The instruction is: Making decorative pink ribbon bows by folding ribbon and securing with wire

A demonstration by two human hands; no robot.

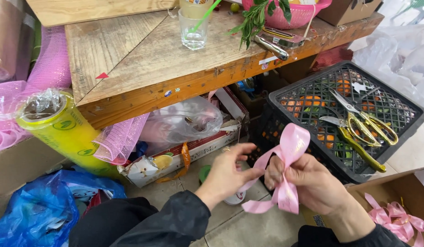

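A pink satin ribbon (290,151) is folded into a loop that stands up between my hands, with its tails hanging below. My right hand (312,185) pinches the ribbon at the base of the loop. My left hand (226,171) holds a strand of the same ribbon between thumb and fingers, just left of the loop. Both arms wear dark sleeves. Several finished pink bows (399,220) lie in a cardboard box at the lower right.
A black plastic crate (406,132) behind my hands carries gold-handled scissors (365,121) on top, with orange fruit inside. A wooden table (143,59) holds a glass, a stapler and a pink basket. A yellow-green film roll (61,126), pink mesh and blue bags lie left.
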